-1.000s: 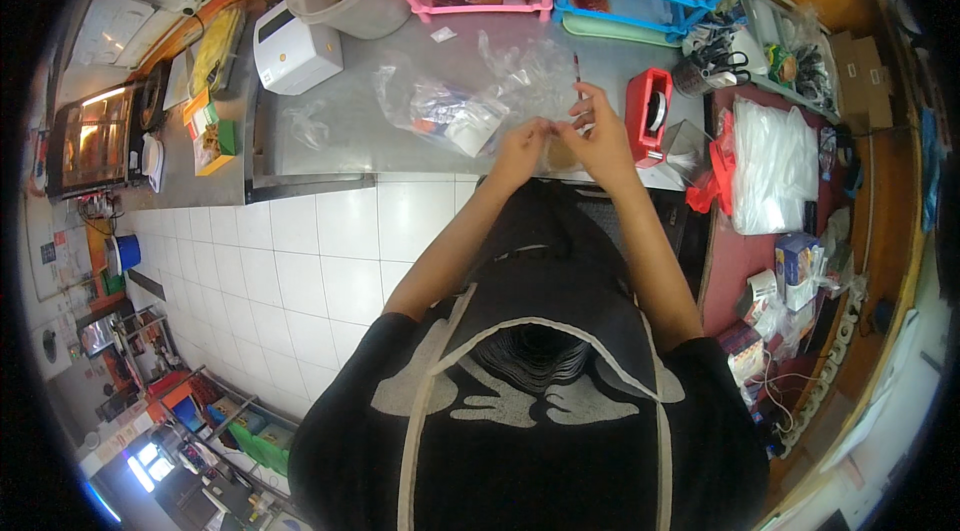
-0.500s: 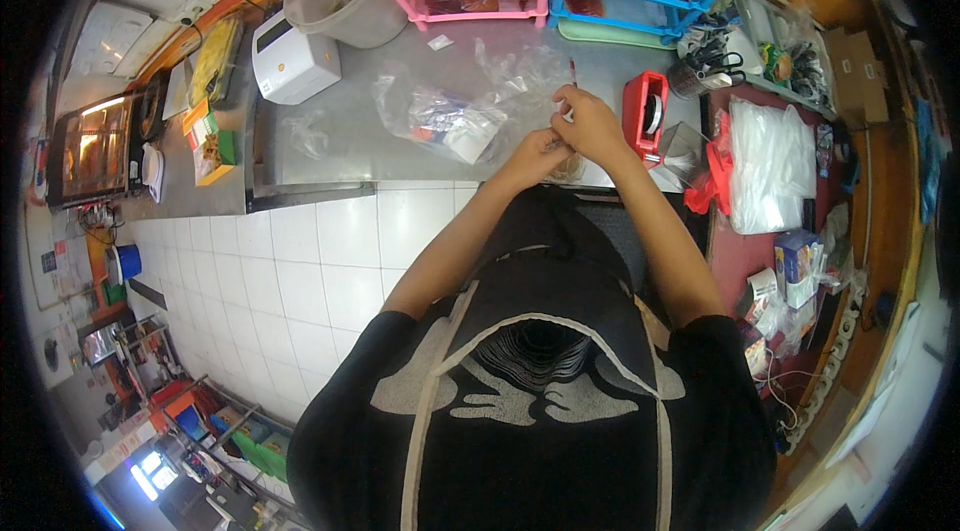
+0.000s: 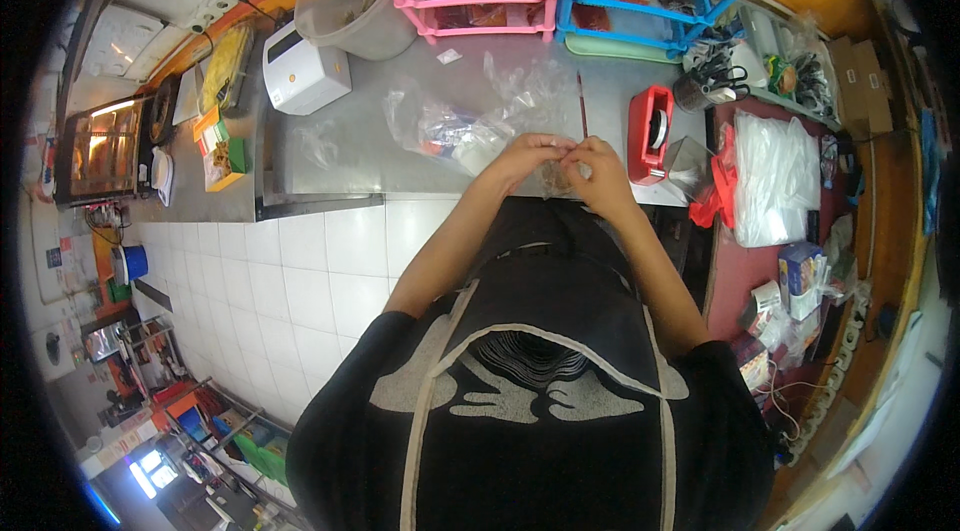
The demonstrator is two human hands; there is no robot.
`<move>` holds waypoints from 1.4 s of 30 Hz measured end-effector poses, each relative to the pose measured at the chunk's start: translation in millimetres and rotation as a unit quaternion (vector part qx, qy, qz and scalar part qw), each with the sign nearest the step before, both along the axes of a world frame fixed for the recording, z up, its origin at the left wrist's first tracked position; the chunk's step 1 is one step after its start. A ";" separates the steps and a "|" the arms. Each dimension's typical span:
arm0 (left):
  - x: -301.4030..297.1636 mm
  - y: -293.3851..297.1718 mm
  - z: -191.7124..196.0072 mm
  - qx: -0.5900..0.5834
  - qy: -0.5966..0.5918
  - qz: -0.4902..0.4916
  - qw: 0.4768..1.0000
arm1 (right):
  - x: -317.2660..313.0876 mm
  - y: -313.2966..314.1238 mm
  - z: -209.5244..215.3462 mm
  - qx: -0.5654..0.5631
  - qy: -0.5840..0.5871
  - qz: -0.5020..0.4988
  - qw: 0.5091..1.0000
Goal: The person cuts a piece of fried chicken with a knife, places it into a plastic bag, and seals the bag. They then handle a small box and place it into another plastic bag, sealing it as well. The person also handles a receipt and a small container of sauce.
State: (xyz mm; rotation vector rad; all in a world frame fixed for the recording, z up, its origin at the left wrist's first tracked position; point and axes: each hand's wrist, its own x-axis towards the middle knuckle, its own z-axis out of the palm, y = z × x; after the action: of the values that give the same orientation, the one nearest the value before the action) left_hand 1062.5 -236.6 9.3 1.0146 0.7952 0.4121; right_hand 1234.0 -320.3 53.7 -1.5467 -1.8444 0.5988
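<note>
My left hand (image 3: 528, 157) and my right hand (image 3: 600, 177) meet at the fingertips over the near edge of the metal counter. Both are closed in a pinch on a small clear plastic bag (image 3: 554, 180) with something brownish inside; the fingers hide most of it. Just beyond the right hand lies a thin reddish-brown stick, perhaps a pen (image 3: 582, 106). Left of my hands, a crumpled clear plastic bag (image 3: 445, 134) with white and blue pieces in it rests on the counter. The red tape dispenser (image 3: 650, 136) stands to the right.
Pink (image 3: 465, 21) and blue (image 3: 640, 21) tiered racks with packets stand at the back. A white boxy device (image 3: 305, 71) and a translucent tub (image 3: 355, 21) are at the back left. Scissors in a holder (image 3: 710, 86) and a stack of clear bags (image 3: 775, 181) lie right.
My right hand has come down toward me, and its fingertips now meet the left's. The left hand's fingers have straightened somewhat. More of the reddish-brown stick shows. The view has shifted slightly.
</note>
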 end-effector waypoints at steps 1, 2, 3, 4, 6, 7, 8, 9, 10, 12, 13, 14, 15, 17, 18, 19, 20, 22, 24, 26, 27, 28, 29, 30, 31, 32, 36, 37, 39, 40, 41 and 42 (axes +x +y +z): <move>-0.6 0.8 -1.0 0.025 0.005 -0.016 1.000 | 1.2 2.7 -4.6 0.010 0.078 -0.030 0.996; -1.2 1.3 -2.1 0.070 0.015 -0.028 0.997 | 1.6 6.8 -10.5 0.005 0.153 -0.080 0.985; -1.5 0.9 -3.2 0.112 0.033 -0.039 0.992 | 1.7 10.7 -17.0 0.004 0.226 -0.113 0.968; -1.6 -0.1 -4.1 0.148 0.060 -0.053 0.986 | 2.3 15.1 -24.2 -0.064 0.259 -0.094 0.959; 0.0 -4.7 -5.0 0.251 0.094 -0.040 0.962 | 4.4 23.8 -39.3 -0.180 0.319 -0.021 0.930; 1.0 -8.1 -4.8 0.304 0.100 -0.033 0.947 | 5.7 25.5 -46.3 -0.198 0.299 -0.016 0.934; 1.8 -12.1 -4.3 0.333 0.123 -0.017 0.935 | 7.1 27.3 -52.5 -0.215 0.278 -0.010 0.936; 2.5 -16.4 -3.6 0.364 0.130 0.000 0.922 | 8.8 28.3 -57.6 -0.237 0.255 -0.007 0.938; 3.2 -20.6 -3.1 0.394 0.141 0.029 0.908 | 10.6 28.3 -61.5 -0.215 0.254 0.007 0.943; 5.2 -29.1 -3.2 0.475 0.136 0.063 0.867 | 13.7 25.2 -65.0 -0.198 0.247 0.028 0.948; 5.6 -31.3 -3.8 0.505 0.141 0.068 0.849 | 14.7 22.8 -65.1 -0.189 0.260 0.032 0.946; 5.6 -32.3 -4.9 0.524 0.158 0.104 0.831 | 15.1 19.8 -64.2 -0.192 0.269 0.037 0.943; 5.6 -32.0 -6.4 0.535 0.179 0.122 0.816 | 14.9 17.5 -62.8 -0.188 0.279 0.032 0.941; 4.9 -29.2 -10.0 0.546 0.202 0.127 0.803 | 13.5 12.5 -59.7 -0.237 0.278 0.036 0.930; 4.3 -27.9 -11.9 0.544 0.204 0.114 0.806 | 12.6 11.9 -58.8 -0.261 0.275 0.033 0.925; 4.1 -26.9 -13.6 0.540 0.207 0.114 0.808 | 12.0 12.3 -58.5 -0.259 0.274 0.035 0.925; 4.1 -26.3 -15.1 0.521 0.205 0.103 0.822 | 11.8 13.4 -58.7 -0.259 0.272 0.036 0.926; 4.0 -26.5 -16.6 0.467 0.217 0.084 0.853 | 13.4 18.3 -59.9 -0.276 0.296 0.038 0.913; 4.0 -27.6 -15.9 0.549 0.187 0.100 0.809 | 17.8 24.1 -60.1 -0.307 0.346 0.023 0.886; 3.8 -27.9 -14.0 0.594 0.172 0.093 0.780 | 23.2 28.6 -57.5 -0.376 0.361 -0.006 0.853; 3.6 -27.6 -13.1 0.606 0.165 0.092 0.773 | 25.9 29.8 -55.0 -0.411 0.360 -0.037 0.837; 3.4 -27.1 -12.5 0.615 0.160 0.093 0.766 | 28.3 30.4 -51.9 -0.407 0.346 -0.014 0.845; 3.1 -26.5 -12.0 0.614 0.158 0.087 0.768 | 30.1 30.4 -48.3 -0.405 0.327 0.004 0.854; 2.6 -25.7 -11.8 0.612 0.157 0.082 0.771 | 32.3 31.7 -44.4 -0.413 0.306 0.029 0.857; 2.0 -25.1 -11.8 0.609 0.158 0.077 0.773 | 33.9 32.7 -41.0 -0.422 0.288 0.032 0.859; 1.4 -24.5 -12.1 0.622 0.160 0.070 0.763 | 35.5 34.5 -38.2 -0.440 0.268 0.041 0.856; -0.1 -23.0 -15.2 0.653 0.174 0.045 0.735 | 37.4 40.3 -40.5 -0.464 0.250 0.082 0.846; -0.1 -22.8 -16.0 0.657 0.179 0.040 0.732 | 37.5 40.4 -44.3 -0.457 0.272 0.076 0.844; -0.1 -23.0 -16.8 0.676 0.167 0.039 0.717 | 35.8 38.1 -53.7 -0.429 0.326 0.063 0.840; -0.1 -23.4 -16.5 0.685 0.162 0.039 0.709 | 35.7 35.9 -57.9 -0.417 0.346 0.046 0.839; -0.2 -24.0 -15.8 0.687 0.154 0.048 0.709 | 35.1 33.0 -61.5 -0.407 0.365 0.030 0.837; -0.5 -24.5 -14.7 0.688 0.145 0.056 0.708 | 34.3 31.0 -64.2 -0.400 0.380 0.009 0.834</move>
State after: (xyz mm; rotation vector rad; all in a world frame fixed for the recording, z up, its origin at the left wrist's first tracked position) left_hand 1062.0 -261.2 -5.4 2.4968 0.7669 1.0377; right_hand 1268.3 -289.2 -10.5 -1.4042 -1.0016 1.8540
